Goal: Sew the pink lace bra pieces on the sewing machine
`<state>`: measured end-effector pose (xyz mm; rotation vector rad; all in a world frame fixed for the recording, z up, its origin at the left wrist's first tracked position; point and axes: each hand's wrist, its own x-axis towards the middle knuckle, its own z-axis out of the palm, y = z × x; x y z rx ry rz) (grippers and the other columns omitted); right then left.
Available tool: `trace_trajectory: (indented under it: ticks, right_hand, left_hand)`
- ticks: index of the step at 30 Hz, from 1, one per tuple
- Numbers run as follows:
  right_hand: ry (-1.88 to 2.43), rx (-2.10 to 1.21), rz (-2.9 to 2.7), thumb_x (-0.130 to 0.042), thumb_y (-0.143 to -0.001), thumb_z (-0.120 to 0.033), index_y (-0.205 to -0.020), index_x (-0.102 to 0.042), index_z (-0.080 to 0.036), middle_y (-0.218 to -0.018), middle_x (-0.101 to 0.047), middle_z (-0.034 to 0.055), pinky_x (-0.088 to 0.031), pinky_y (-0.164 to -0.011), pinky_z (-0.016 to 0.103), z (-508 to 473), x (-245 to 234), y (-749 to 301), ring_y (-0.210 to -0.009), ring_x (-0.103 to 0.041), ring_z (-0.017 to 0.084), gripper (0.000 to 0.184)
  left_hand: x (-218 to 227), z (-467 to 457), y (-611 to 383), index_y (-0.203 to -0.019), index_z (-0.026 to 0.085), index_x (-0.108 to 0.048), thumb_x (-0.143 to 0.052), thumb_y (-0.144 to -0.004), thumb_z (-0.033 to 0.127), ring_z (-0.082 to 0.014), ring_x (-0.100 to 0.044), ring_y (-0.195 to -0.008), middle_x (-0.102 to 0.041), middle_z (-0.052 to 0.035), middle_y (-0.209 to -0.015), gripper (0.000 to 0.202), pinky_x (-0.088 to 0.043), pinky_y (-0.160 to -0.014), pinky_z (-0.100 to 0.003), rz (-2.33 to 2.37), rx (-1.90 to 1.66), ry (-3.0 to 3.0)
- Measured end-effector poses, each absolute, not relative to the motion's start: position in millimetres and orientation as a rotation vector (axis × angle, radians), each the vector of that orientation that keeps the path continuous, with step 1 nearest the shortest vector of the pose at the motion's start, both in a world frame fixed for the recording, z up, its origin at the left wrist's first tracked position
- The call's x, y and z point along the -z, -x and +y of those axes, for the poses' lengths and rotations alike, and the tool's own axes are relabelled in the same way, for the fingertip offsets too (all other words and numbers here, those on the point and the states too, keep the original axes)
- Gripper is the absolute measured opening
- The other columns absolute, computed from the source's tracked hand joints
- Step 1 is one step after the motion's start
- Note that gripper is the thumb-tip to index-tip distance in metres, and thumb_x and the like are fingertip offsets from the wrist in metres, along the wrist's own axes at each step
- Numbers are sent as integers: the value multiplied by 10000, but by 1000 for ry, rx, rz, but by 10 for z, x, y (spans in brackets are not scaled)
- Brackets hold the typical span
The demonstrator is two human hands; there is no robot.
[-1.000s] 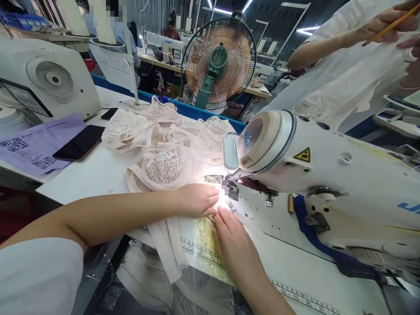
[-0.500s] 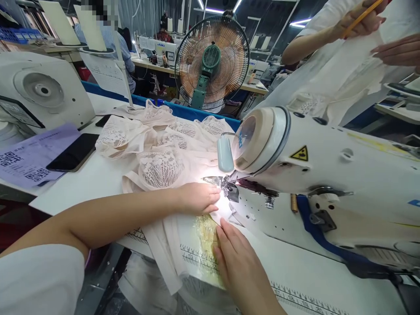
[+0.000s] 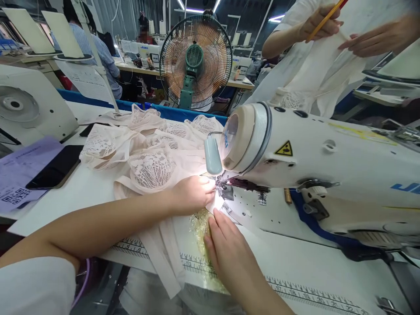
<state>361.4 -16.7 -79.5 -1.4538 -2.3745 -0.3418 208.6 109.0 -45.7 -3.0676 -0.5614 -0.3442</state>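
Observation:
A pale pink lace bra (image 3: 154, 168) lies on the sewing table, its straps (image 3: 160, 258) hanging over the front edge. My left hand (image 3: 192, 194) is at the needle area (image 3: 221, 186) of the sewing machine (image 3: 295, 153), fingers bent and closed on the bra's fabric; the fingertips are partly lost in the lamp glare. Just in front, my right hand (image 3: 232, 256) lies flat with fingers stretched out, its fingertips touching the near edge of the pale fabric (image 3: 215, 203). Beside its thumb is a crinkled yellowish clear film (image 3: 200, 229).
More lace bras (image 3: 111, 144) are heaped behind. A black phone (image 3: 55, 166) and purple printed paper (image 3: 19, 170) lie at the left. A fan (image 3: 195, 61) stands beyond the table. Another person's hands (image 3: 323, 26) hold a pencil and pale fabric at the upper right.
My left fingers have gone from lying nearly flat to curled, close by the needle. My right hand stays at the fabric edge. The whole view has shifted slightly.

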Motion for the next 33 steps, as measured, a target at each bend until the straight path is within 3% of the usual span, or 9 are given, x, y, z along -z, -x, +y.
trace_trajectory:
  ticks: [5, 13, 19, 33]
  right_hand:
    - [1443, 298, -2385, -367, -918, -232, -1220, -573, -11, -1254, -603, 192, -543, -920, 425, -118, 784, -3579, -1149, -578, 296, 427]
    - [1414, 354, -2325, -335, -921, -225, -1119, -625, -31, -1210, -630, 198, -540, -890, 452, -114, 820, -3556, -1119, -595, 295, 401]
    - [1457, 228, -2290, -377, -909, -232, -1132, -607, -77, -1254, -605, 171, -500, -924, 446, -109, 807, -3577, -1177, -542, 281, 355]
    - [1463, 235, -2260, -357, -931, -251, -1135, -584, -92, -1239, -613, 172, -470, -907, 436, -115, 838, -3581, -1160, -547, 274, 345]
  left_hand:
    - [517, 678, -1974, -1009, 134, -602, -431, -877, 134, -197, -597, -795, -636, -107, -978, 216, -486, -653, -302, -806, 322, 3032]
    - [496, 859, -1844, -1041, 98, -577, -397, -911, 107, -219, -537, -952, -610, -146, -1111, 222, -451, -826, -320, -464, 387, 3114]
    - [424, 1012, -1794, -1123, 141, -557, -410, -939, 244, -203, -518, -900, -581, -132, -1109, 257, -443, -774, -307, -393, 245, 3228]
    - [340, 1231, -1850, -1143, 171, -570, -452, -927, 280, -223, -538, -947, -567, -137, -1139, 269, -450, -774, -312, -404, 63, 3228]
